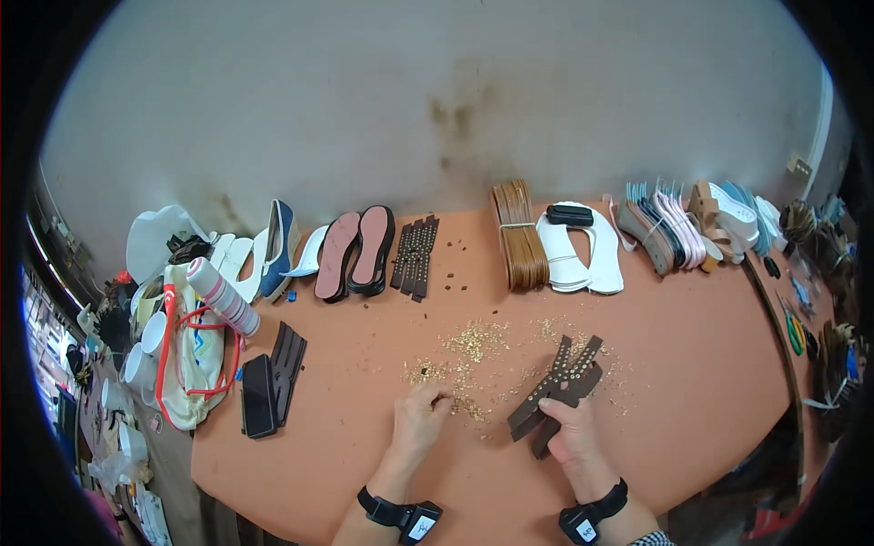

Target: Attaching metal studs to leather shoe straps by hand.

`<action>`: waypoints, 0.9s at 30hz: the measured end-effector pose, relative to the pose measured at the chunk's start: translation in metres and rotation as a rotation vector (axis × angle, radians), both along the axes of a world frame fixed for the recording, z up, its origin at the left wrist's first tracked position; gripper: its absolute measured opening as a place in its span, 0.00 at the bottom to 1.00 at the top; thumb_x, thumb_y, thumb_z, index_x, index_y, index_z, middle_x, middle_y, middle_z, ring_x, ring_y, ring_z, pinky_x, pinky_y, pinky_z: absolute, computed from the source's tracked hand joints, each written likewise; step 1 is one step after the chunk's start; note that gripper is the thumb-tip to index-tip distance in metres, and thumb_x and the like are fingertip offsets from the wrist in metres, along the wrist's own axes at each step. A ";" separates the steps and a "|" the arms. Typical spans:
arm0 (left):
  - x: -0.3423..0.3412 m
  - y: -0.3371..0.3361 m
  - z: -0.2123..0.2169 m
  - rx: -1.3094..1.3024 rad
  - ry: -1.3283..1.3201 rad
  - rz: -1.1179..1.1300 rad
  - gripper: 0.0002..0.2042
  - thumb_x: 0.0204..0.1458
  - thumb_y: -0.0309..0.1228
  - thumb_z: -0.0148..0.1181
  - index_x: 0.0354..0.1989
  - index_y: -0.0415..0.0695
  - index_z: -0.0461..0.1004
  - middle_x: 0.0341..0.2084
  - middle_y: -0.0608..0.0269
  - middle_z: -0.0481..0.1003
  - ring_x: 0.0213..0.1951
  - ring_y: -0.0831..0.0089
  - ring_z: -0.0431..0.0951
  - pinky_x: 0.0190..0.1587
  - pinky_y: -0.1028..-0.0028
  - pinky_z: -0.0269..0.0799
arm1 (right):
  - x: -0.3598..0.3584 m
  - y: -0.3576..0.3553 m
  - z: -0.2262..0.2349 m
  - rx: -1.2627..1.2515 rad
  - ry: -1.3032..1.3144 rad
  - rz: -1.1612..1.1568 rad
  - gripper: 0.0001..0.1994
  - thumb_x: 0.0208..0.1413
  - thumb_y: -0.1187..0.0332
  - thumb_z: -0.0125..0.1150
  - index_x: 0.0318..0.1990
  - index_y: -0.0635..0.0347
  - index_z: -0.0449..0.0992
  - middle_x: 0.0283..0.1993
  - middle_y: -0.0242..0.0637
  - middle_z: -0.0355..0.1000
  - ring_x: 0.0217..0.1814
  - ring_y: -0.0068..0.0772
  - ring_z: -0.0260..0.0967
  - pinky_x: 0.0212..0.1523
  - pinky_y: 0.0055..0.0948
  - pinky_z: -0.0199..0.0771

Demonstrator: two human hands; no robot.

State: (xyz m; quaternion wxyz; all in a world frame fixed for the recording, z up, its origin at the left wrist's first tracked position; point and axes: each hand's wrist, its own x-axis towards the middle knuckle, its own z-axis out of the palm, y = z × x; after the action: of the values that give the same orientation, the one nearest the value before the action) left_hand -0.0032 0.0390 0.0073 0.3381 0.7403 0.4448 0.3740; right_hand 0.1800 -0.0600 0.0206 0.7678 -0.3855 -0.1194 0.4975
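My right hand (570, 431) grips dark brown shoe straps (557, 382), thumb on top. They cross each other, and rows of small gold studs run along the upper part. My left hand (423, 419) is closed, its fingertips pressed together at the near edge of a loose scatter of gold studs (478, 341). Whatever is between those fingertips is too small or hidden to make out. Most of the studs lie in a loose heap between and beyond my hands, with some strewn around the straps.
Along the back stand black-edged soles with pink tops (371, 250), studded brown straps (416, 257), a tied brown bundle (520, 235) and white insoles (604, 259). At left lie a phone (259, 397), plain dark straps (289, 364), a spray can (222, 297) and a red-handled bag (196, 400). Sandals (728, 218) crowd the right.
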 end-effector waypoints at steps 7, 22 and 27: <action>-0.001 0.003 -0.009 -0.166 -0.232 0.037 0.01 0.43 0.20 0.58 0.25 0.38 0.73 0.18 0.70 0.70 0.21 0.84 0.67 0.23 0.84 0.62 | 0.003 -0.008 -0.003 -0.028 0.016 0.079 0.15 0.40 0.83 0.55 0.37 0.59 0.65 0.31 0.31 0.66 0.31 0.27 0.67 0.35 0.27 0.71; 0.003 -0.017 0.023 -0.341 -0.721 -0.155 0.02 0.48 0.21 0.56 0.27 0.38 0.69 0.24 0.68 0.70 0.28 0.83 0.68 0.32 0.83 0.65 | -0.033 0.018 0.026 -0.068 -0.060 0.071 0.10 0.43 0.83 0.54 0.33 0.60 0.68 0.30 0.29 0.67 0.30 0.21 0.65 0.29 0.21 0.64; -0.002 -0.012 0.034 -0.382 -0.721 -0.097 0.03 0.46 0.20 0.57 0.26 0.38 0.69 0.24 0.67 0.71 0.28 0.82 0.69 0.32 0.83 0.66 | -0.045 0.028 0.048 -0.041 -0.037 0.074 0.08 0.44 0.83 0.52 0.32 0.61 0.68 0.29 0.29 0.67 0.29 0.21 0.66 0.28 0.20 0.64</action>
State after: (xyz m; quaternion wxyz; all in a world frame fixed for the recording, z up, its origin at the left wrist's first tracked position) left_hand -0.0048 0.0267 0.0412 0.6209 0.5056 0.3239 0.5039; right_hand 0.1355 -0.0319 0.0689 0.7386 -0.4055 -0.1374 0.5208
